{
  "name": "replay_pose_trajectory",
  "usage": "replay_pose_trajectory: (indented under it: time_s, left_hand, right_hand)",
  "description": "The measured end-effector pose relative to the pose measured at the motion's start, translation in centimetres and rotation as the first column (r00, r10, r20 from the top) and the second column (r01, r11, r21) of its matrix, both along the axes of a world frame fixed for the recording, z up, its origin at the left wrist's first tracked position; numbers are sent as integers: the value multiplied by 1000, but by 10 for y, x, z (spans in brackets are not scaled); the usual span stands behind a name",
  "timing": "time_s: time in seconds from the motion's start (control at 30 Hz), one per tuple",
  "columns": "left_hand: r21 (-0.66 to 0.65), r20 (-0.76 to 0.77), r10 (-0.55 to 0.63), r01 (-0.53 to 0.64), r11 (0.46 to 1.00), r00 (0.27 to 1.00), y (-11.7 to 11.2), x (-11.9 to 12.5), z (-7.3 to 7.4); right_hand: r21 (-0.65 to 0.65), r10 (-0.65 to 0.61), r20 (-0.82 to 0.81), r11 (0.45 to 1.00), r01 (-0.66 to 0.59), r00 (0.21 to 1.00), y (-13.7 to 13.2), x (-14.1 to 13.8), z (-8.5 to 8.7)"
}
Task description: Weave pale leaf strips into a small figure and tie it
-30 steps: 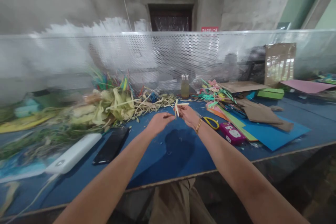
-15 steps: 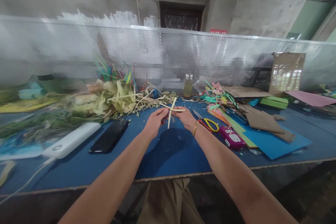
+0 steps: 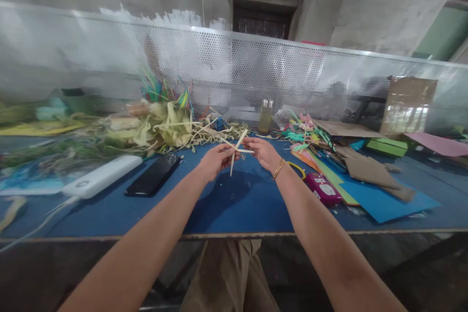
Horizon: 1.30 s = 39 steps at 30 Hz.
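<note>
Pale, flat plant-fibre strips (image 3: pixel 240 141), crossed into a small star-like shape, are held up above the blue tabletop. The fingers and thumb of my left hand (image 3: pixel 215 161) pinch them near the crossing. On the other side, my right hand (image 3: pixel 268 154), with a gold bracelet (image 3: pixel 279 168) at the wrist, has its fingers stretched toward the strips. One strip end lies in front of those fingers; whether they touch it I cannot tell. Yellow-handled scissors (image 3: pixel 298 169) lie partly hidden behind my right wrist.
Left of my hands lie a black phone (image 3: pixel 152 175) and a white power bank (image 3: pixel 102 177) with a cable. Dried husks (image 3: pixel 166 129) are heaped behind. To the right are a purple box (image 3: pixel 322 189), blue paper (image 3: pixel 380 202) and cardboard pieces (image 3: pixel 369 169). A bottle (image 3: pixel 265 116) stands by the perforated screen (image 3: pixel 252 70).
My right hand has drawn slightly away from the crossing, its fingers straighter. My left hand still pinches the strips. The view has shifted, and my right arm now covers more of the scissors.
</note>
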<state>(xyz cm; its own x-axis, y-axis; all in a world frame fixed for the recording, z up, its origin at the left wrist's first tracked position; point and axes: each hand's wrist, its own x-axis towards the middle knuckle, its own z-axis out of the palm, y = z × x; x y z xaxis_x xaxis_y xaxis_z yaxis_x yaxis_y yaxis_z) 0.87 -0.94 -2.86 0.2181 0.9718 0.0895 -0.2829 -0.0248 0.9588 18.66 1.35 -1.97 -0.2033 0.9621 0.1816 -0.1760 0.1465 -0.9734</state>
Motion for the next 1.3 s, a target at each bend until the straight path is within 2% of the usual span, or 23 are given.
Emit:
replay_pose_trajectory:
  time_s: [0.07, 0.2, 0.3, 0.43, 0.57, 0.83, 0.93, 1.0, 1.1, 1.17, 1.3]
  left_hand:
    - [14, -49, -1, 1, 1000, 999, -1, 1, 0]
    - [-11, -66, 2, -3, 1000, 998, -3, 3, 0]
    - [-45, -54, 12, -15, 999, 998, -2, 3, 1]
    - [-29, -97, 63, -66, 997, 993, -2, 5, 1]
    - [-22, -172, 5, -9, 1000, 985, -3, 6, 4]
    - [-41, -163, -54, 48, 998, 985, -5, 4, 5]
    - [-67, -115, -43, 36, 997, 992, -6, 4, 6]
    - [-99, -12, -52, 50, 994, 999, -7, 2, 10]
    - [-128, 182, -96, 121, 984, 979, -7, -1, 15]
    - [-115, 247, -114, 146, 983, 962, -7, -3, 17]
    - [-122, 276, -37, 73, 990, 960, -4, -2, 16]
  right_hand:
    - [56, -9, 33, 998, 7, 999, -1, -4, -1]
    - [217, -131, 118, 971, 103, 984, -3, -14, -5]
    - [261, -143, 138, 960, 103, 980, -4, -18, -7]
    - [280, -136, 130, 955, 95, 982, -5, -19, -6]
    - [258, -179, 107, 955, 147, 978, -5, -20, -6]
    - [254, -223, 76, 947, 197, 972, -1, -21, -10]
    - [252, -201, 125, 954, 164, 972, -1, -17, -8]
    - [224, -160, 135, 966, 127, 978, -2, -15, -5]
    - [108, -91, 74, 991, 83, 993, -5, -14, 0]
    - [72, -53, 39, 996, 50, 998, -7, -16, 1]
    - [159, 4, 56, 987, -13, 998, -8, -22, -1]
